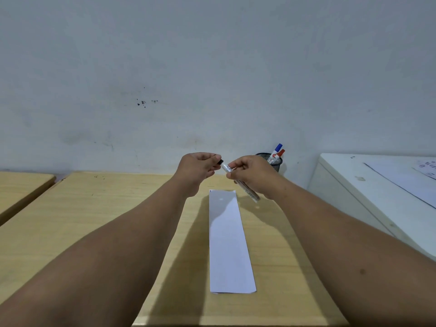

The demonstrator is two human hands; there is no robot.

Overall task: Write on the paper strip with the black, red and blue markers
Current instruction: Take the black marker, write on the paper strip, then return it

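Wall [212,67]: pale grey, scuffed, a few dark specks at 10 o'clock from the hands.

Tabletop [94,220]: light wood; a second wooden surface just beside it at 9 o'clock; a white cabinet [354,175] with printed sheets on top at 3 o'clock.

Arms: both bare forearms extended forward from the lower corners, converging above the far end of the tabletop.

Paper strip [230,244]: white, long and narrow, flat on the tabletop between the forearms, long axis running 12 to 6 o'clock; surface appears unmarked.

Left hand [195,167]: raised, fingers curled, grip pinching the black cap [220,161] at the upper end of the marker.

Right hand [253,175]: raised, grip closed around the barrel of the black marker [252,195], which slants from 10 to 4 o'clock above the strip's far end.

Mesh pen holder [274,165]: black, at 1 o'clock behind the right hand, against the wall.

Blue marker [277,148] and red marker [278,155]: upright in the holder, caps uppermost, leaning toward 1 o'clock.
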